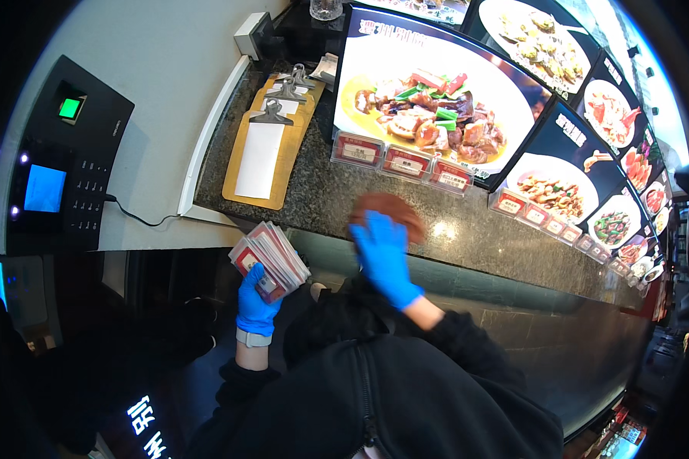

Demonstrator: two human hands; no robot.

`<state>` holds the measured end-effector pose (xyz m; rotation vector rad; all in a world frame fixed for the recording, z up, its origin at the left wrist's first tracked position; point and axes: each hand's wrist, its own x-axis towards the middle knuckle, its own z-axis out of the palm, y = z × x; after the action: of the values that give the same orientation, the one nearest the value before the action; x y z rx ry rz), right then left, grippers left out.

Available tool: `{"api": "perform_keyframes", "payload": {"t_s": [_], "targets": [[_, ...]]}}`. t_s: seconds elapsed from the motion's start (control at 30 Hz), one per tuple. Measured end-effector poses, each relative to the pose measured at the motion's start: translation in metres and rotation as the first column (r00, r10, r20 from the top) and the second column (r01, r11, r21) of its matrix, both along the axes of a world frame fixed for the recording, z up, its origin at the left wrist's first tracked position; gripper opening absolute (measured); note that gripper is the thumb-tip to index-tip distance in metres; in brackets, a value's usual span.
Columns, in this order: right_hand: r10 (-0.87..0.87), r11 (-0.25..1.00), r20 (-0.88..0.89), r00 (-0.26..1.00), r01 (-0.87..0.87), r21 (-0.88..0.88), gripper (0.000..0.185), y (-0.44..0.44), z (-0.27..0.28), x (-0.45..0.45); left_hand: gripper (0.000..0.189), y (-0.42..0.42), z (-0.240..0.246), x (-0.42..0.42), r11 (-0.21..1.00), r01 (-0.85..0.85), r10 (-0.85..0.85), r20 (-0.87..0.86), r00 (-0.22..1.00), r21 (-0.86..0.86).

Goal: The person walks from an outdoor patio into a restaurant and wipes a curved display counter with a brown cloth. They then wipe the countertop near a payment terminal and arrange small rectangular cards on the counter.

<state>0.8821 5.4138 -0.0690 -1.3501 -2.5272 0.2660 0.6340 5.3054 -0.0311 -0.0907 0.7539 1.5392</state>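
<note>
My left hand (257, 301), in a blue glove, grips a thick stack of clear plastic sign holders with red-and-white cards (273, 255) in front of the counter edge. A light-coloured band circles that wrist. My right hand (383, 252), also gloved in blue, lies over a reddish-brown cloth (393, 215) at the front of the dark speckled stone counter (310, 201). The cloth looks blurred, and its near part is hidden under the fingers. Behind it, several small sign holders (407, 162) stand along the foot of a large lit food picture panel (425, 97).
Overlapping clipboards (287, 166) with blank-looking paper lie on the counter at left. A black keypad device (63, 166) is on the white wall, its cable (140, 218) running towards the counter. More lit panels (557, 178) and sign holders (534, 213) line the right. A glass (325, 8) stands at the back.
</note>
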Motion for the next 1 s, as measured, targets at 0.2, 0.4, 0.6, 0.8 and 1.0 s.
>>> {"api": "perform_keyframes", "payload": {"t_s": [0.2, 0.4, 0.6, 0.8, 1.0], "targets": [[0.328, 0.911, 0.05, 0.943, -0.33, 0.246, 0.049, 0.028, 0.005, -0.104, 0.055, 0.02, 0.011, 0.004, 0.998, -0.025, 0.018, -0.113, 0.993, -0.064], [0.227, 0.936, 0.1, 0.969, -0.245, 0.252, 0.053, 0.015, -0.02, 0.015, 0.049, 0.078, 0.016, 0.01, 0.969, 0.108, -0.193, -0.403, 0.895, -0.225], [0.054, 0.97, 0.203, 0.978, -0.099, 0.221, 0.049, -0.002, -0.019, 0.21, 0.045, 0.132, 0.01, 0.018, 0.936, 0.256, -0.339, -0.43, 0.837, -0.241], [-0.059, 0.986, 0.239, 0.969, 0.019, 0.164, 0.043, -0.009, -0.018, 0.319, 0.047, 0.15, 0.014, 0.026, 0.893, 0.355, -0.45, -0.514, 0.73, -0.277], [-0.094, 0.988, 0.152, 0.984, 0.073, 0.139, 0.05, -0.012, -0.023, 0.319, 0.05, 0.17, 0.027, 0.029, 0.898, 0.352, -0.439, -0.573, 0.692, -0.264]]}}
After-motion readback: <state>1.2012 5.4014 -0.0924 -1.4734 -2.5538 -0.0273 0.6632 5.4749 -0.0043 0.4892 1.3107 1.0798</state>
